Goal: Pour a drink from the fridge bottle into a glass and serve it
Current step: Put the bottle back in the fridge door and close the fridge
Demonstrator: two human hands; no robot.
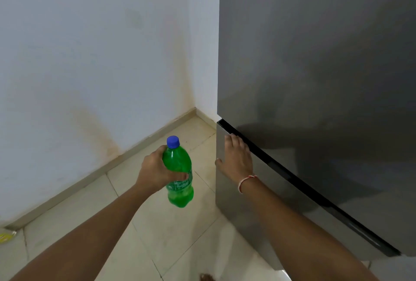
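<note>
A green plastic bottle (180, 175) with a blue cap is held upright over the floor, and my left hand (155, 171) is wrapped around its upper body. The grey fridge (315, 55) fills the right side, both doors shut. My right hand (236, 157) lies flat with fingers spread on the top left corner of the lower door, just under the dark gap between the doors. A red and white thread is tied around that wrist. No glass is in view.
White walls (90, 55) meet in a corner to the left of the fridge, stained near the skirting. Beige floor tiles (157, 224) lie below. A yellow scrap (5, 236) sits at the left edge. A foot (206, 277) shows at the bottom.
</note>
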